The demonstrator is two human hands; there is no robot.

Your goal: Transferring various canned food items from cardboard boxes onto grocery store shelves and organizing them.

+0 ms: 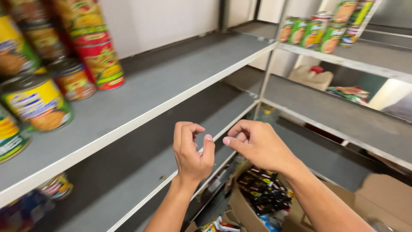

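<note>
Fingers of my left hand (192,150) and right hand (257,144) curled loosely, empty, mid-frame; nearest lay the box of dark packets (262,193), lower centre. I judged one should reach down squarely.

A grey shelf (171,81) with a white front edge ran from the lower left of the frame toward the upper middle. On it at the left stood cans with yellow labels (38,105) and tall red tubes (96,51), packed close together. A second grey shelf (352,58) at the upper right carried a row of green-labelled cans (315,32). A lower shelf (334,114) at the right held a beige jug with a red cap (311,76) and flat packets (349,92)
</note>
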